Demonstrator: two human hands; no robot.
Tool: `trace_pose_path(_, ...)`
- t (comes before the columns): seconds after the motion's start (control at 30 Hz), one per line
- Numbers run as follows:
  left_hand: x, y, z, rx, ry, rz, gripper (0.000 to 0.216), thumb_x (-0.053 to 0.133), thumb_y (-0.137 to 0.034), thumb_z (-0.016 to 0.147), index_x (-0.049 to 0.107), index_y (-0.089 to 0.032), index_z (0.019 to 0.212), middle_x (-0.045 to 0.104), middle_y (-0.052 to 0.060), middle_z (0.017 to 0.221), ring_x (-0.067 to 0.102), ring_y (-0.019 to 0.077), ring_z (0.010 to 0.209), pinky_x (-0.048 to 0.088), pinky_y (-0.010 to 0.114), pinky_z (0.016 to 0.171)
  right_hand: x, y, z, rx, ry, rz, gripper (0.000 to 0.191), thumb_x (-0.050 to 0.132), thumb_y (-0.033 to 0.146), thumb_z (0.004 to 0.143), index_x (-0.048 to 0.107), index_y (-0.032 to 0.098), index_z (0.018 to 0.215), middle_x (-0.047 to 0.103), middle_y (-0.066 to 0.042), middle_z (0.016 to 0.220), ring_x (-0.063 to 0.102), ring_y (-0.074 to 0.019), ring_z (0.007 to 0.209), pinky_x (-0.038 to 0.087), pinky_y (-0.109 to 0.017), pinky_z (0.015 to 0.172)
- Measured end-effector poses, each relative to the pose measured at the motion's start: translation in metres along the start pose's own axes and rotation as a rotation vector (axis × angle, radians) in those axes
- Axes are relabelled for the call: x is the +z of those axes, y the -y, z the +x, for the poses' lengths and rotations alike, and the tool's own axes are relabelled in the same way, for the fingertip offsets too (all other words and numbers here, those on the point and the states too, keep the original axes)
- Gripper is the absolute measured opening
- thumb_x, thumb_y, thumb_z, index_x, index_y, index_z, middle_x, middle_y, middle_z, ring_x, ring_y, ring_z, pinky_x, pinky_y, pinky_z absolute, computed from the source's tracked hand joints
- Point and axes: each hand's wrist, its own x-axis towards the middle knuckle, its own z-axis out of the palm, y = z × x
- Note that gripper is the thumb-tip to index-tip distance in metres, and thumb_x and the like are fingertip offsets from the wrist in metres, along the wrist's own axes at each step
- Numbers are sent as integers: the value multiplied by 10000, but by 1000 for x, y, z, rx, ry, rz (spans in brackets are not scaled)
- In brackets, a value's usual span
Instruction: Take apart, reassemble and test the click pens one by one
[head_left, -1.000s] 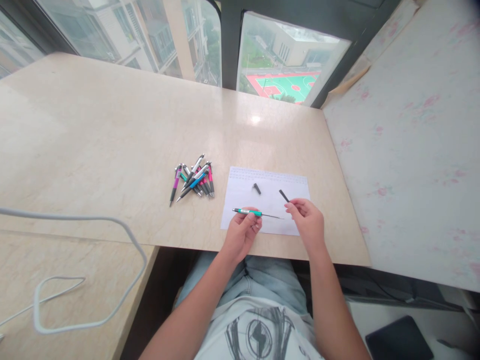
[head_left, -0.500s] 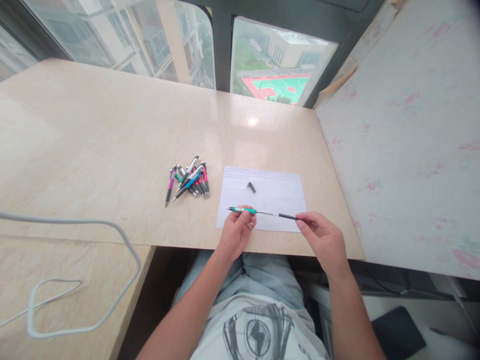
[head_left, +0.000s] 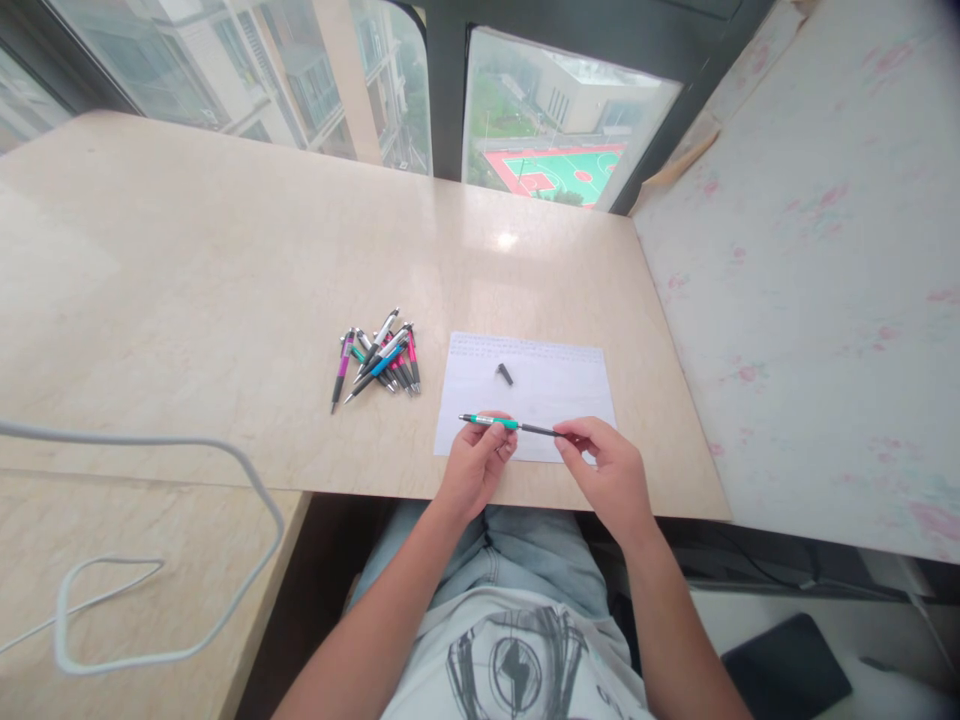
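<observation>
Pen [head_left: 508, 424], held above the paper: left fingers [head_left: 493, 437] pinch its smooth teal barrel [head_left: 486, 420]; right fingers [head_left: 585, 427] close narrowly on the far end of the slender black tube [head_left: 538, 430] in line with it. Beneath, a beige, marbled worktop [head_left: 225, 260]; flat rectangular paper [head_left: 562, 390] with fine rows of marks; crossed, glossy pens [head_left: 382, 365]; a small tapered black piece [head_left: 506, 376] on the paper.

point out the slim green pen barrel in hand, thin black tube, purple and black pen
Slim green pen barrel [head_left: 490, 421]: head view, middle of the barrel.
Thin black tube [head_left: 538, 430]: head view, its bare stretch.
Purple and black pen [head_left: 342, 371]: head view, mid-length.
</observation>
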Motion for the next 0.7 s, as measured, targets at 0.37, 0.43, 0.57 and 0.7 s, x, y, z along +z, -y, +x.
trace_pose_path(0.37,2,-2,-1,-11,11,2,184,788,-239,761,717,-125,887,666,27,790,603,80,694,484,202,693,13,7,7,0,11,-8,72,615,210,876,673,222,918,680,-19,871,615,-162,736,503,-300,697)
trace_pose_path(0.43,2,-1,-1,0,14,13,176,782,-233,766,718,-127,891,665,25,784,604,80,696,487,202,700,10,8,7,-12,14,-36,71,616,210,878,675,220,917,681,-19,863,612,-161,722,497,-300,694)
trace_pose_path(0.57,2,0,-1,11,5,36,175,782,-229,765,722,-131,897,669,29,790,611,86,706,494,210,713,8,9,7,-48,19,-77,68,612,217,886,674,217,914,679,-21,843,602,-160,705,489,-302,698)
trace_pose_path(0.7,1,0,-1,13,-8,35,176,782,-232,764,721,-136,898,670,29,789,611,88,702,496,218,717,7,9,7,-49,38,-77,92,599,252,906,671,211,866,677,-18,810,594,-158,709,473,-293,687)
